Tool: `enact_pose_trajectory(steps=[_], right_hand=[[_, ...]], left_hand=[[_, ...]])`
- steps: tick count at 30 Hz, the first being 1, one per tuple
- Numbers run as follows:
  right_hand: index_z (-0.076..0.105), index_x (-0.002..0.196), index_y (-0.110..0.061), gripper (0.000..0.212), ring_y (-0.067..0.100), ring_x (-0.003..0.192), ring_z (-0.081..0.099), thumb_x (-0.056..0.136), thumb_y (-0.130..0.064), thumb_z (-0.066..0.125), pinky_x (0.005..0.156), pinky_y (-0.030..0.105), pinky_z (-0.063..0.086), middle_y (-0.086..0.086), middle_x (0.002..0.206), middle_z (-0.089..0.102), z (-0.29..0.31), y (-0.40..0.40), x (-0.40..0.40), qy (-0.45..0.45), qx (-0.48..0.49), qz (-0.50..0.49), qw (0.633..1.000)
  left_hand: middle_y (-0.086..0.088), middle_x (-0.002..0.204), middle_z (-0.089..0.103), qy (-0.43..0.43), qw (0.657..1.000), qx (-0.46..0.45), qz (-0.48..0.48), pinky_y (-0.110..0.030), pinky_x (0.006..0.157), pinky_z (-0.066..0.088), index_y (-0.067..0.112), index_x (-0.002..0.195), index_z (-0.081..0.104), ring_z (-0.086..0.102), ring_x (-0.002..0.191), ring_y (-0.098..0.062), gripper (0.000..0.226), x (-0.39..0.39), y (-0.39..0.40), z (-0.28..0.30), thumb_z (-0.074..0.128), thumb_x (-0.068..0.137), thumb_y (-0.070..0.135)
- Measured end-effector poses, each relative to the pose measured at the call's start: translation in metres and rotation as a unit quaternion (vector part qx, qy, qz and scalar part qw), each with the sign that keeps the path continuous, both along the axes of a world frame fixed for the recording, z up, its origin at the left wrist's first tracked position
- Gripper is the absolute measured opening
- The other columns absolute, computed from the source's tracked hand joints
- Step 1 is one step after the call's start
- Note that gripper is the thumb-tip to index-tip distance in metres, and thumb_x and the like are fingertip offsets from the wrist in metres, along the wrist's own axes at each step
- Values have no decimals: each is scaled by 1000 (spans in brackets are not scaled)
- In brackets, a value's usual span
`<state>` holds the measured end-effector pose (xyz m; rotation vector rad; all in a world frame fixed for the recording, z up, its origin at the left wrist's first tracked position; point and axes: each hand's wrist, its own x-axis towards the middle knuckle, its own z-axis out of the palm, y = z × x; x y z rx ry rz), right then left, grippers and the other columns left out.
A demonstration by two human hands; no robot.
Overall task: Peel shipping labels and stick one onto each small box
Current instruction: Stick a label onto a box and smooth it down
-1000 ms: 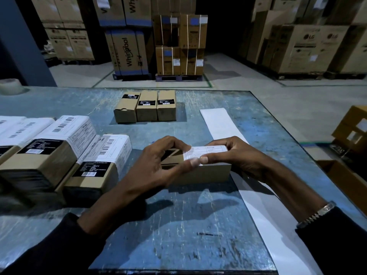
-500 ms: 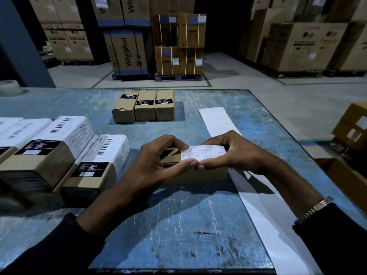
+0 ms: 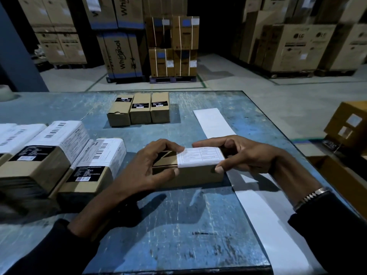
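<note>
Three unlabelled small boxes (image 3: 140, 110) in a far row; one box (image 3: 190, 171) bearing one label (image 3: 199, 157), held by two hands; one paper strip (image 3: 214, 124) at right.

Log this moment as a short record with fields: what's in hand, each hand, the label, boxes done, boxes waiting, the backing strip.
in hand: small box, resting on the blue table
left hand: grips the box's left end
right hand: grips the box's right end
label: white, on the box top, folded over the front edge
boxes done: labelled boxes at the left
boxes waiting: three unlabelled boxes in a row at the far side
backing strip: white, along the table's right side, passing under the right hand
</note>
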<state>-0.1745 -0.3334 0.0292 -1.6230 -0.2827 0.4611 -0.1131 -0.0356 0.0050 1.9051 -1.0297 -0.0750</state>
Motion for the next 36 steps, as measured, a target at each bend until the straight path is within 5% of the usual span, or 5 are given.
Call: enact_pose_trajectory(steps=[3,10,22,30,36], right_hand=[[46,155,-5,84,26,140,59,80,26,65,101,28,55,14,151,62,0,-3,-1,12,24,26,999],[72,131,-9,59,25,120,70,75,-3,89,112,44,51,11,127,76,-10,24,3,-48,-52,-89,994],[53,150,0,82,20,131,64,72,21,66,92,23,57,13,144,67,-7,10,6,18,44,-22,999],[74,129,-11,53,18,118,70,78,-9,88,102,29,56,7,126,77,-13,26,3,-70,-21,-115,991],[56,148,-1,71,24,132,64,84,26,67,101,26,55,14,144,67,-7,10,3,-40,6,-35,999]], left_hand=[[17,115,73,-51,993,-8,109,-42,84,59,36,107,67,67,109,-7,47,-11,-14,0,77,77,70],[11,100,76,-114,983,-54,133,-45,68,58,28,96,68,72,95,-14,42,-8,-24,-6,84,76,62],[9,125,69,27,999,-18,37,-43,96,57,34,119,70,63,120,-11,36,-3,-4,-1,74,86,48],[19,117,69,-79,993,-6,93,-43,86,58,33,113,66,62,115,-7,43,-11,-15,-4,71,84,65],[5,131,66,-9,1000,-10,15,-44,104,55,36,124,64,60,129,-16,38,-6,-3,-5,72,90,50]])
